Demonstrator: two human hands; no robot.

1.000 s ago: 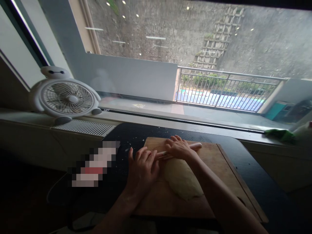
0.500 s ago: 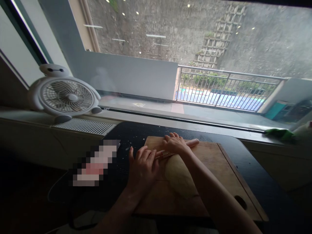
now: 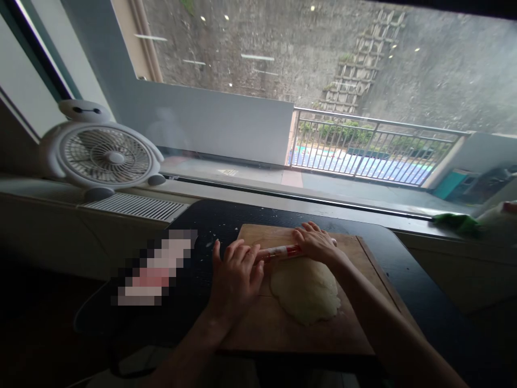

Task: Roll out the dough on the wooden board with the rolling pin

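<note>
A flattened round of pale dough (image 3: 305, 291) lies on a wooden cutting board (image 3: 258, 334). Along the dough's far edge is a rolling pin (image 3: 278, 251) with a red and white pattern. My right hand (image 3: 315, 241) covers the pin's right part, fingers over it, and the pin's end shows just past the hand. At the left end, my left hand (image 3: 236, 272) holds the pin, its fingers partly spread and reaching forward. The spots where palms and pin meet are hidden.
The board rests on a dark table (image 3: 404, 264) with white flecks on it. A pixelated patch (image 3: 155, 269) covers something to the left. A white fan (image 3: 109, 151) stands on the ledge by the window, and a green cloth-like item (image 3: 456, 223) lies at the right.
My right hand has moved right along the rolling pin, uncovering its red and white middle and more of the dough. The pin now lies more level. My left hand has barely moved.
</note>
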